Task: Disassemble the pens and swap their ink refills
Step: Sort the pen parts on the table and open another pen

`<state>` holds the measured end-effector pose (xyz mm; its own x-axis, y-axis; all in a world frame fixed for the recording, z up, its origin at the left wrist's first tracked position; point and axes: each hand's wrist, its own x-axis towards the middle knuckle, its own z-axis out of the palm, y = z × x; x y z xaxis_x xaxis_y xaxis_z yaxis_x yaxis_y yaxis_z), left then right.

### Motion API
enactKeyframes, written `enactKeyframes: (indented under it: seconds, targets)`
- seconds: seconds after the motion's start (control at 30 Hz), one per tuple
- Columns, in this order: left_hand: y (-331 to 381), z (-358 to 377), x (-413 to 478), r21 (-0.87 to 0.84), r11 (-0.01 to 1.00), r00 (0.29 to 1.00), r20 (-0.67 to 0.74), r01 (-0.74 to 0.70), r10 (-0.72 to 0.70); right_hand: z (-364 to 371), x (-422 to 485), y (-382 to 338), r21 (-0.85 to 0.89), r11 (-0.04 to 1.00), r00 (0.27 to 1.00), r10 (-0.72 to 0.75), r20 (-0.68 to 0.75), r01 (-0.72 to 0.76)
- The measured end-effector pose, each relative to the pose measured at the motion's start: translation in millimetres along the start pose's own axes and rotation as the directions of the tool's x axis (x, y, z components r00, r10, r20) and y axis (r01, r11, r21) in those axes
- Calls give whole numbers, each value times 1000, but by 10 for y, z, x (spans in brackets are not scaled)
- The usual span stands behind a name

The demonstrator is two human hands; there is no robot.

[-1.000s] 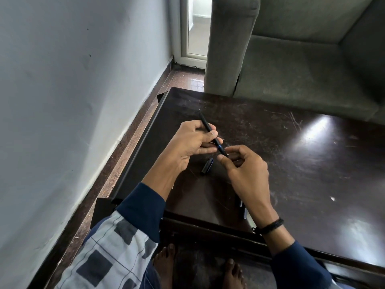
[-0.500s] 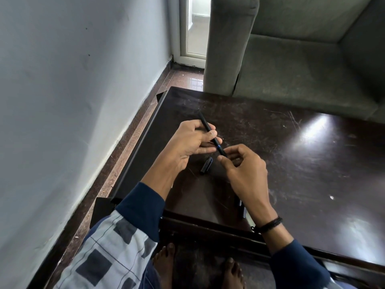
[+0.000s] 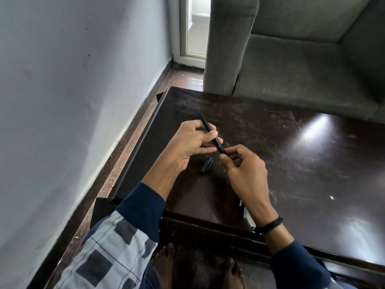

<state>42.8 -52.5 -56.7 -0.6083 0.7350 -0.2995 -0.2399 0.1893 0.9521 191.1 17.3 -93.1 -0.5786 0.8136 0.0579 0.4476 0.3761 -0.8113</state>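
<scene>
My left hand (image 3: 190, 142) grips a slim black pen (image 3: 206, 125) by the middle of its barrel, above the dark wooden table (image 3: 291, 163). The pen slants from upper left down to the right and has a blue band near its lower end. There my right hand (image 3: 243, 170) pinches the pen's tip section between thumb and forefinger. A black pen cap (image 3: 206, 165) lies on the table just below the two hands. More dark pen parts (image 3: 241, 206) lie near the table's front edge, mostly hidden by my right wrist.
A grey sofa (image 3: 302, 59) stands right behind the table. A pale wall (image 3: 73, 101) runs along the left, with a strip of brown floor (image 3: 125, 155) between it and the table. My bare feet (image 3: 166, 265) show under the front edge.
Both hands stay on the pen in nearly the same place. The right hand's fingers have shifted slightly at the tip end.
</scene>
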Motion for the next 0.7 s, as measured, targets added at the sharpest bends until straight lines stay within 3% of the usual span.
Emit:
enactKeyframes:
  seconds: [0.7]
  targets:
    - [11,-26,12,9,1000,1000,2,0,0,-31,7,-41,-77,995,998,67,-7,-67]
